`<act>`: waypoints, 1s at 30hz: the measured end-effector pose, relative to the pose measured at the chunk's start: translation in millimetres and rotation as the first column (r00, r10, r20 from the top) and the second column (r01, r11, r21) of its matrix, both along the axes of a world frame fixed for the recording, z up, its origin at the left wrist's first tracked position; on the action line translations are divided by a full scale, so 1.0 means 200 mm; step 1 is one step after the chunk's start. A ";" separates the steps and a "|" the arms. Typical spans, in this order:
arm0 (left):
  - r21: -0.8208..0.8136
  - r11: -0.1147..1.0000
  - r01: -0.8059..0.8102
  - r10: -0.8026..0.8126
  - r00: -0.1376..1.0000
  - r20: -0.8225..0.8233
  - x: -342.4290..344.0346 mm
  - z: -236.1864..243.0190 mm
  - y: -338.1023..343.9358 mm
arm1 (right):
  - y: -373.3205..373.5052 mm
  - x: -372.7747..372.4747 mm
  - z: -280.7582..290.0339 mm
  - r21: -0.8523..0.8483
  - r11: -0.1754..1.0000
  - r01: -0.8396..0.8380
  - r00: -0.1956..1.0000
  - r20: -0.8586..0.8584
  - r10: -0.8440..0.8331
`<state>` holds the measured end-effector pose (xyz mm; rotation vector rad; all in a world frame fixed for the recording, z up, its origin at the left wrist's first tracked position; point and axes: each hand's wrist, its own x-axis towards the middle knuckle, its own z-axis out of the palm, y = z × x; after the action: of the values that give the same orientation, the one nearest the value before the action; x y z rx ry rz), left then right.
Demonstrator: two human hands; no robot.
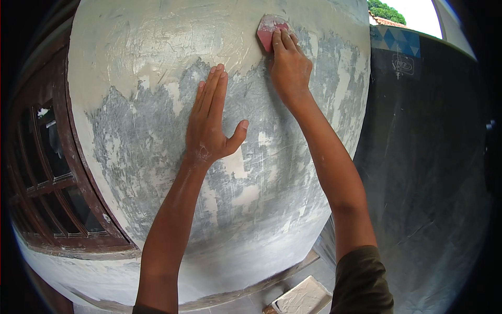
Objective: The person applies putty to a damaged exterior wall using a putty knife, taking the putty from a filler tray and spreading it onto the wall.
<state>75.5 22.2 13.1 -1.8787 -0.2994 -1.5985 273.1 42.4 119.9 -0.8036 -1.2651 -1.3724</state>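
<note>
In front of me stands a wall (157, 120), its upper part coated in wet, cream-coloured filler and its middle grey with patchy white smears. My right hand (291, 68) reaches up and grips a pink putty spreader (265, 37), pressed to the wall near the top. White filler is smeared over the spreader's upper part. My left hand (208, 120) lies against the grey area, lower and to the left, with fingers stretched upward and thumb apart; it holds nothing.
A brown wooden window frame (65, 157) with dark panes borders the wall on the left. Along the right hangs a large dark sheet (429, 146) with a blue patterned strip. Below, on the tiled floor, sits a tray of pale filler (306, 297).
</note>
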 end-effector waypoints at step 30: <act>0.006 0.999 0.048 -0.048 0.999 -0.004 0.00 0.01 0.01 | -0.02 -0.03 -0.02 0.033 0.998 0.060 0.996 0.066 -0.062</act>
<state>75.1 23.8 14.4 -1.8974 -0.2497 -1.6261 267.9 39.2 114.9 -0.7864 -1.2773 -1.4755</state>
